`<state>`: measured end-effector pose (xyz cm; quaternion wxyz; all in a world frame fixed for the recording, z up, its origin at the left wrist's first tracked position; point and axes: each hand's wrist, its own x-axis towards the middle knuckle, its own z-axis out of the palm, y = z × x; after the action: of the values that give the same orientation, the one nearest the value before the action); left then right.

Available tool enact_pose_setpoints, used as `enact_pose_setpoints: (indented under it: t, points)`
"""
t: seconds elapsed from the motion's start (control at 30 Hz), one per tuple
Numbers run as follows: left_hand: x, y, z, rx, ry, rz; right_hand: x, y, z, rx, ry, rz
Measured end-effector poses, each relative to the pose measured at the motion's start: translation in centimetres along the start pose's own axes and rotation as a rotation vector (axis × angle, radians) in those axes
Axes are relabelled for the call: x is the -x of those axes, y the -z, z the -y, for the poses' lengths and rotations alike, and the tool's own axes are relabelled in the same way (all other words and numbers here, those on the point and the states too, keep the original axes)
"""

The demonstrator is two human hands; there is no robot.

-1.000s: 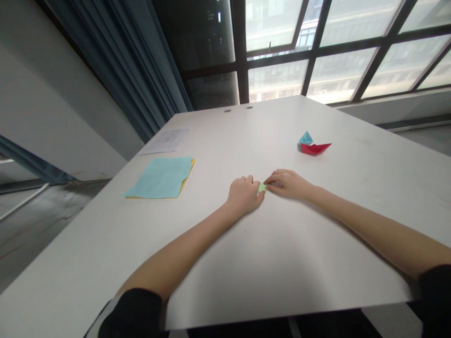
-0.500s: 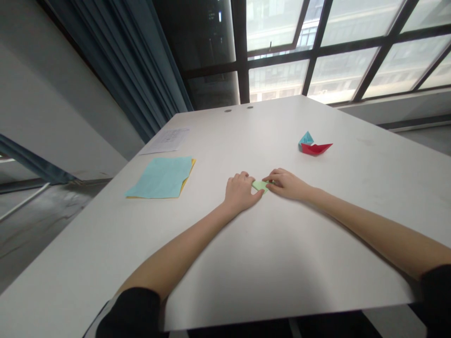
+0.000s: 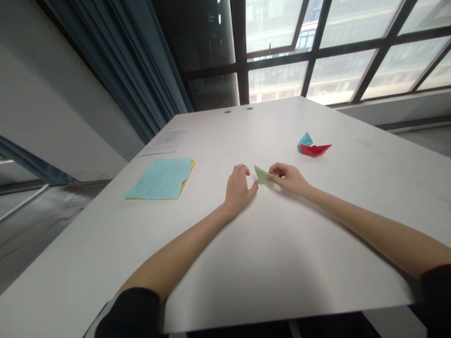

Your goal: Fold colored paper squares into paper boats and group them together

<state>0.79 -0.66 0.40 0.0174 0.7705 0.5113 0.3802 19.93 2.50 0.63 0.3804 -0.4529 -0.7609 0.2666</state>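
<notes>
A small piece of folded light-green paper (image 3: 261, 175) is pinched at its right side in my right hand (image 3: 286, 177). It stands raised from the white table, with a pointed corner up at its left. Just left of it, my left hand (image 3: 241, 183) has its thumb and fingers apart and holds nothing. The left thumb tip is close to the paper's lower left edge; whether it touches I cannot tell. Part of the paper is hidden behind the right fingers.
Beyond my right hand sit a red paper boat (image 3: 315, 150) and a blue paper boat (image 3: 305, 142), side by side. To the left lie blue sheets (image 3: 162, 178) over a yellow sheet (image 3: 188, 179). A printed page (image 3: 167, 142) lies behind them on the white table (image 3: 225, 263).
My left hand has let go of the green paper and opened slightly. My right hand has lifted and tilted the paper up from the table.
</notes>
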Motion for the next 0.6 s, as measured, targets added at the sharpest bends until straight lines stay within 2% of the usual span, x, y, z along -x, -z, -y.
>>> enact_pose_setpoints:
  t: [0.1,0.2,0.33,0.43,0.6]
  points:
    - [-0.2,0.0,-0.2,0.108,0.063,-0.041,0.2,-0.1,0.6,0.001,-0.010,-0.078]
    - [-0.2,-0.4,-0.4,0.327,0.160,0.067,0.6,-0.4,1.2,0.028,0.017,-0.087]
    - [-0.3,-1.2,-0.3,0.692,0.370,0.206,1.1,-0.8,1.7,0.008,0.106,-0.052]
    - [-0.4,-1.6,0.0,0.867,0.418,0.190,1.3,-1.0,1.9,-0.038,0.139,-0.011]
    - [-0.6,-1.5,0.1,1.003,0.434,0.171,1.2,-1.0,2.0,-0.137,0.120,0.041]
